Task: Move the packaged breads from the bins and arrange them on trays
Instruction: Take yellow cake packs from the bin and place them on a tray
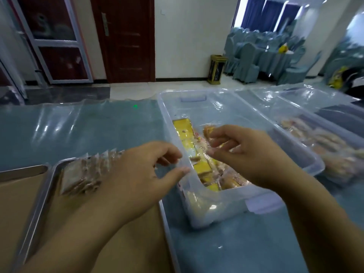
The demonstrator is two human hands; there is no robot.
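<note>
A clear plastic bin (167,115) on the table holds several packaged breads (203,168), some in yellow wrappers. My right hand (248,154) hovers over the bin and pinches a packaged bread (208,131) at its fingertips. My left hand (141,174) is over the right edge of a metal tray (37,196), beside the bin's left wall, with fingers loosely curled and nothing plainly held. A row of packaged breads (84,172) stands on edge along the tray's far end. The image is motion-blurred.
A second tray (21,171) lies at the far left. More clear bins (295,109) with packaged breads (325,148) stand to the right. The table (78,131) has a blue cloth under clear film. Covered chairs (246,64) and a door are behind.
</note>
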